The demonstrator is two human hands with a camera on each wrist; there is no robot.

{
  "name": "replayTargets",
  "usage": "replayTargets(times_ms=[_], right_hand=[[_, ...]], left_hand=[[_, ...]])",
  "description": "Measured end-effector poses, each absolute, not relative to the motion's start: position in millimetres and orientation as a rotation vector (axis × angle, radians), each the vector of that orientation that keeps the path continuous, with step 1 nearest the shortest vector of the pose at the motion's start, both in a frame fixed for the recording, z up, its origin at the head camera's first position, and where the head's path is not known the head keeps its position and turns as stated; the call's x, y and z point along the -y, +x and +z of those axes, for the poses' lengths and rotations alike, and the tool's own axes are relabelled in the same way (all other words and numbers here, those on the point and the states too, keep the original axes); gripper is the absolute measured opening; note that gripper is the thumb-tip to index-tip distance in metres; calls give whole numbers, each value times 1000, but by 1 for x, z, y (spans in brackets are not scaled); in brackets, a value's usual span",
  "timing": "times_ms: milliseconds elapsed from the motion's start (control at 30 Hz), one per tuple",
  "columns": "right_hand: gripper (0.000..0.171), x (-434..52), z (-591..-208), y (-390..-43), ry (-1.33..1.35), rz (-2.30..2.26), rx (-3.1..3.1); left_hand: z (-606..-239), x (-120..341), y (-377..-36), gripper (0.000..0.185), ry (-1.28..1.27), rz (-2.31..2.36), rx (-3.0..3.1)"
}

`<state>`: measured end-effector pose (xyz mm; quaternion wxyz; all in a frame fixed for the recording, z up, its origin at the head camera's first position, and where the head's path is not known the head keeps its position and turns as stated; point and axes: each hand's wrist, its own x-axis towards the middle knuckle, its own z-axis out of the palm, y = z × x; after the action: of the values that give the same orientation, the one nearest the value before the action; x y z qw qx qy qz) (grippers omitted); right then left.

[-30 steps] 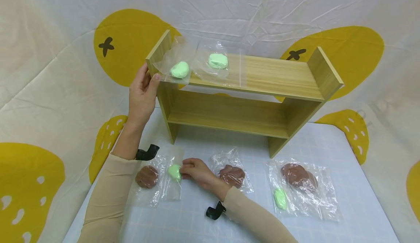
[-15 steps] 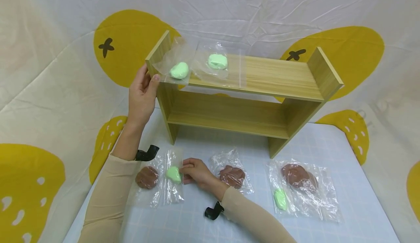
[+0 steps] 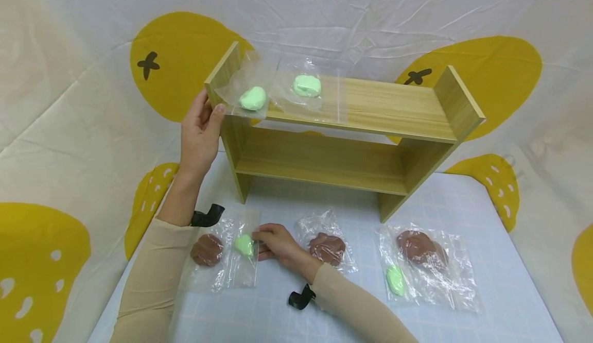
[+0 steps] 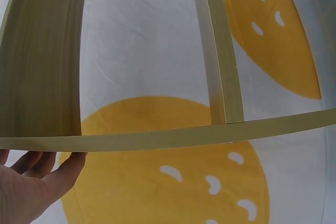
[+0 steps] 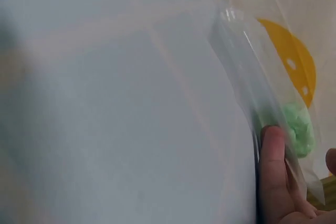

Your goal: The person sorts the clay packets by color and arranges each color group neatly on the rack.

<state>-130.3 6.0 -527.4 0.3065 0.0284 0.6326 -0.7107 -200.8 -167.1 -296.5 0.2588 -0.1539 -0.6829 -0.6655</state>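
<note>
My left hand [image 3: 200, 142] is at the left side panel of a wooden two-tier shelf [image 3: 384, 108]; in the left wrist view its fingertips [image 4: 73, 163] press the panel's outer face. My right hand [image 3: 280, 242] pinches the right edge of a small clear zip bag [image 3: 250, 276] with a pale green lump [image 3: 244, 245] inside. In the right wrist view one finger [image 5: 273, 153] lies along the bag's near side, and the bag stands tilted up from the tablecloth. Two clear bags with green lumps [image 3: 253, 99] lie on the top shelf.
Left of the held bag lies a bag with a brown lump [image 3: 207, 250]. Behind my right wrist is another brown lump [image 3: 327, 249] in a bag. Farther right, bags hold brown lumps [image 3: 417, 245] and a green lump [image 3: 395, 280]. A patterned fabric backdrop [image 3: 324, 18] hangs behind.
The small bag with the green lump has shifted slightly left and tilted back and forth in my right hand. My left hand stays at the shelf's side panel.
</note>
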Motion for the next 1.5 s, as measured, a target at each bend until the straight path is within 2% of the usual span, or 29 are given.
replayTargets(times_ms=[300, 800, 1167, 1500], right_hand=[[30, -2, -530, -130, 28, -1858, -1736], [30, -9, -523, -130, 52, -1959, -1611], [35, -34, -488, -120, -50, -2040, -1552], [30, -74, -445, -117, -181, -2120, -1549]], left_hand=[[-286, 161, -190, 44, -417, -1820, 1846], [-306, 173, -212, 46, -435, -1824, 1833], [-300, 170, -206, 46, -424, -1827, 1842], [-284, 160, -188, 44, -424, -1808, 1853]])
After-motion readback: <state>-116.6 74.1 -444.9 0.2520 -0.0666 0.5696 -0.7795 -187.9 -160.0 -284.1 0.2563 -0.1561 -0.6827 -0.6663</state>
